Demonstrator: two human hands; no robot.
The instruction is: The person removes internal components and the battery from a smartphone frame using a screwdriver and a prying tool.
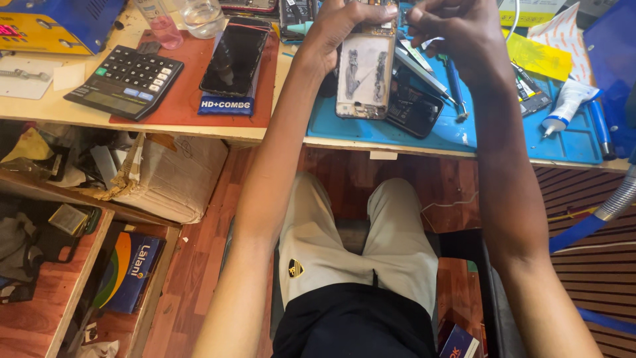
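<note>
My left hand [339, 32] grips an opened phone body [363, 76] by its upper end and holds it upright over the blue work mat [457, 129]; its bare inner frame, streaked with glue residue, faces me. My right hand [454, 30] hovers at the phone's top right with its fingers pinched together around something small and thin that I cannot make out. Under the phone a dark phone part [414, 109] rests on the mat, with tweezers [424, 74] and a blue screwdriver [456, 89] next to it.
A black phone [233, 58] and a calculator [126, 81] rest on a red mat [192, 99] at the left. A glue tube [566, 106] is at the right. A cardboard box [172, 179] and shelves sit below left. My knees are under the bench.
</note>
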